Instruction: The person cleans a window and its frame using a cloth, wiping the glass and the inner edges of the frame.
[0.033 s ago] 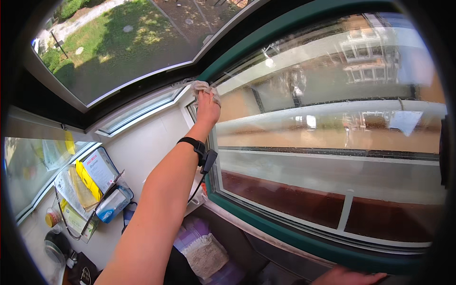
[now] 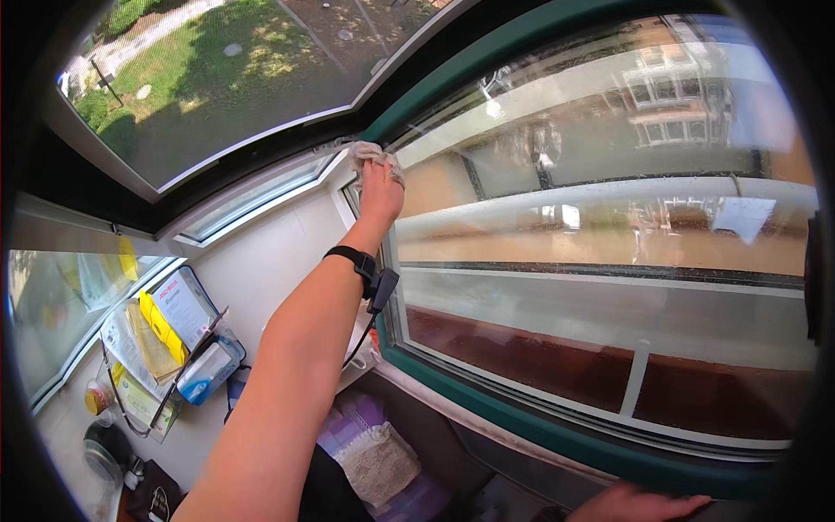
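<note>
At the far left, a small jar with an orange-red lid [image 2: 96, 400] stands on the pale sill [image 2: 278, 244], just beside a bundle of papers and packets, among them a yellow packet [image 2: 163, 328] and a blue-and-white package [image 2: 209, 374]. Right of these, the bare left forearm reaches up from the lower edge, a black wristband [image 2: 352, 258] around its wrist (a dark cable hangs from the block on it). The left hand [image 2: 380, 193] has its fingers closed on a crumpled pale cloth [image 2: 370, 150], which is at the hinge-side edge of the open window, by the green frame [image 2: 487, 398]. Below, partly behind the arm, lies purple fabric [image 2: 416, 496] with a beige, textured piece over it. The glass pane [image 2: 565, 322] fills the right side, full of reflections. At the lower right, the right hand [image 2: 639, 505] is by the frame's lower edge, one finger stretched out; the picture cuts it off, so I cannot tell whether it grips anything.
</note>
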Tool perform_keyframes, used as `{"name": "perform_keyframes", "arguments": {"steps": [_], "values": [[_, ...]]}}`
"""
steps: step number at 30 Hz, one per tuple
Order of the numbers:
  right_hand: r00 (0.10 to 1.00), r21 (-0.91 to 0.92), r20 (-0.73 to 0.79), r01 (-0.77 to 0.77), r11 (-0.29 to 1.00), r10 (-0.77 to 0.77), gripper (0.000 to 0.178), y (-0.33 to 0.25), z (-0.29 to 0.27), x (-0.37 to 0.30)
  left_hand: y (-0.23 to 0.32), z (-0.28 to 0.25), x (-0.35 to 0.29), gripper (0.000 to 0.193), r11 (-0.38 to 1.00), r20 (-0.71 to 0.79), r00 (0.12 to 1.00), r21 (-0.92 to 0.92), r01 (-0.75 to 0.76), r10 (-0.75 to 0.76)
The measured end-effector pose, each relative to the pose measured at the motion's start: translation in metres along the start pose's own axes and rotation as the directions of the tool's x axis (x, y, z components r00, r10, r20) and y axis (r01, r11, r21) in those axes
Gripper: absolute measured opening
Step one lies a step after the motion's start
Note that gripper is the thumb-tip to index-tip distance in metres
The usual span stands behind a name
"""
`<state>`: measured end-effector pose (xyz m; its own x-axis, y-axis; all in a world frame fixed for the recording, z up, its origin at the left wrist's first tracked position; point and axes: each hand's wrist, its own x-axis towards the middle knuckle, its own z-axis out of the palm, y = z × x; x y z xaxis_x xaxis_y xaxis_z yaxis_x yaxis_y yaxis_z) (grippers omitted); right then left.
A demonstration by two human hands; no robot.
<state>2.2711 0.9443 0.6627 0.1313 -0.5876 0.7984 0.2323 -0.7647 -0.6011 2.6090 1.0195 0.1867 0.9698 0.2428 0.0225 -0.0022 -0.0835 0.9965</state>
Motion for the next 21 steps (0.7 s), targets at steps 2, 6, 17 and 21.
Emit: {"name": "perform_keyframes", "arguments": {"steps": [2,6,17,21], "values": [[0.988,-0.002,-0.139,-0.061,0.998,0.06,0.077,-0.006,0.016,-0.001,0.02,0.0,-0.033,0.045,0.999,0.071,0.996,-0.013,0.047,-0.046],[0.99,-0.032,-0.14,-0.022,0.999,0.017,0.062,-0.01,0.017,0.009,0.031,-0.002,-0.113,0.045,0.995,0.079,0.995,-0.076,0.06,-0.054],[0.995,0.045,-0.038,-0.089,0.995,0.091,0.072,0.002,0.005,0.008,0.07,-0.027,-0.273,0.05,0.961,0.239,0.932,0.042,0.272,-0.274],[0.993,0.074,-0.055,-0.101,0.992,0.105,0.073,-0.001,0.011,0.003,0.087,-0.039,-0.282,0.052,0.916,0.317,0.861,0.085,0.392,-0.398]]}}
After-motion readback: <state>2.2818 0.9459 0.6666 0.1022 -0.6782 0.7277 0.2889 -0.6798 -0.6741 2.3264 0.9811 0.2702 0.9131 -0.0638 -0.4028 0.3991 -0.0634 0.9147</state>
